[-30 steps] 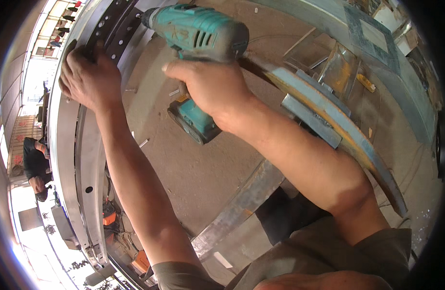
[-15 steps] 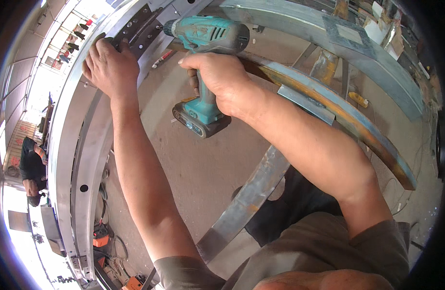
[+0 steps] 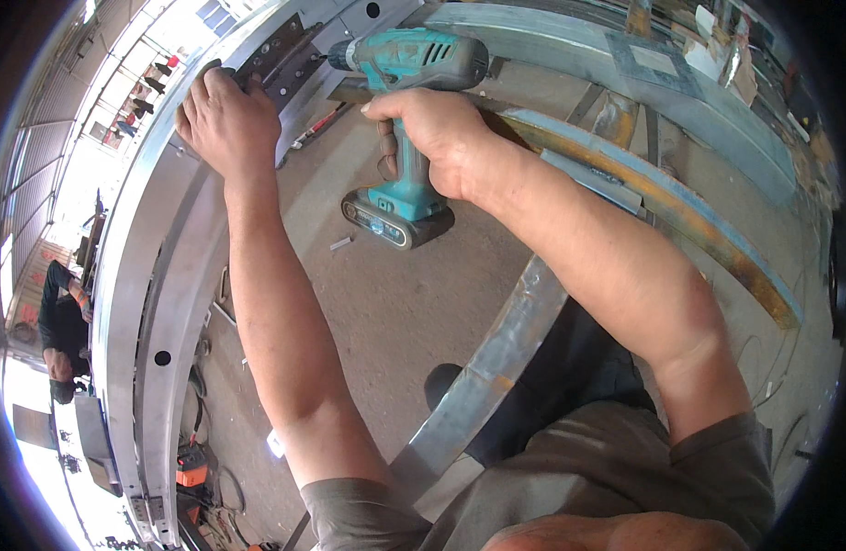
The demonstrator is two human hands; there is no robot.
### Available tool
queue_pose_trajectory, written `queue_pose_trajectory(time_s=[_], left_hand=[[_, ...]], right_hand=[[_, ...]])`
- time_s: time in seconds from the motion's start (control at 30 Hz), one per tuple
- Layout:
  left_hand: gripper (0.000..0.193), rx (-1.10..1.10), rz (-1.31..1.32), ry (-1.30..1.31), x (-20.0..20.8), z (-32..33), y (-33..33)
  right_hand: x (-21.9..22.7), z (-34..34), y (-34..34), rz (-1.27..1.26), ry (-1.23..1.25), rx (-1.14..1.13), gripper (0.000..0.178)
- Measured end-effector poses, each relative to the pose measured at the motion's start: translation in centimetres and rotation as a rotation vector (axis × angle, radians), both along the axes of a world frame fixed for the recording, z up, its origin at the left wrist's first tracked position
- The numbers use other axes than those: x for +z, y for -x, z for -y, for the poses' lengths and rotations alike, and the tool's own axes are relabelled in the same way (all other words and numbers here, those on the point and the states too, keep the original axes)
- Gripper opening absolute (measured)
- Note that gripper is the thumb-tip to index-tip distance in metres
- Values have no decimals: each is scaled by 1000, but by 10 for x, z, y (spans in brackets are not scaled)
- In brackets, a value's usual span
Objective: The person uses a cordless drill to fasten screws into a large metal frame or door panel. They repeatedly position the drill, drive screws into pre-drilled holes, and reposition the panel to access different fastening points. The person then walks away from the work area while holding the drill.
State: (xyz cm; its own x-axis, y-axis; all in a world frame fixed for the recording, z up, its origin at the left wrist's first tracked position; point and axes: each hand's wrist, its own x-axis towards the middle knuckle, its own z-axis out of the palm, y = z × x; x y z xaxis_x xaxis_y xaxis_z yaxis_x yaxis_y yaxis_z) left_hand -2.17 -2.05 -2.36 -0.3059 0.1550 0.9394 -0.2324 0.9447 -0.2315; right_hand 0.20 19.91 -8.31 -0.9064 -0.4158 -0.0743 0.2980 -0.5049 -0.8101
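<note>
My right hand (image 3: 432,129) is wrapped round the grip of a teal and black cordless drill (image 3: 418,57), its battery hanging below. The drill's chuck points left, its tip at or close to a bolt or screw on a dark metal bracket (image 3: 281,64); contact cannot be made out. This bracket, with several holes and fasteners, lies on the pale curved metal beam (image 3: 134,248). At the bracket's near end, my left hand (image 3: 230,115) rests on the beam with curled fingers. Something dark shows at its fingertips, mostly hidden by the hand.
A rusty curved bar (image 3: 708,234) and a wide grey curved beam (image 3: 533,41) arc across the right. A flat steel bar (image 3: 496,358) crosses in front of me. Orange and black equipment (image 3: 191,466) with cables stands low at left. Another person (image 3: 63,317) is at far left.
The view has shifted slightly, so hands and drill appear a little further right. Both hands keep their hold, and the drill stays by the bracket.
</note>
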Motion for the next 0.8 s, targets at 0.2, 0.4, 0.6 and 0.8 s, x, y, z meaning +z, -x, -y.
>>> queue_pose_trajectory(time_s=[0.2, 0.4, 0.6, 0.8], left_hand=[[31, -4, -28, 22, 0, 3, 0], [34, 14, 25, -42, 2, 4, 0], [41, 53, 52, -43, 3, 3, 0], [40, 66, 91, -51, 5, 5, -1]], right_hand=[[2, 0, -3, -21, -42, -19, 11], [2, 3, -3, -36, -14, -50, 10], [1, 3, -4, -22, -50, -83, 13], [1, 3, -5, -11, -32, -84, 13]])
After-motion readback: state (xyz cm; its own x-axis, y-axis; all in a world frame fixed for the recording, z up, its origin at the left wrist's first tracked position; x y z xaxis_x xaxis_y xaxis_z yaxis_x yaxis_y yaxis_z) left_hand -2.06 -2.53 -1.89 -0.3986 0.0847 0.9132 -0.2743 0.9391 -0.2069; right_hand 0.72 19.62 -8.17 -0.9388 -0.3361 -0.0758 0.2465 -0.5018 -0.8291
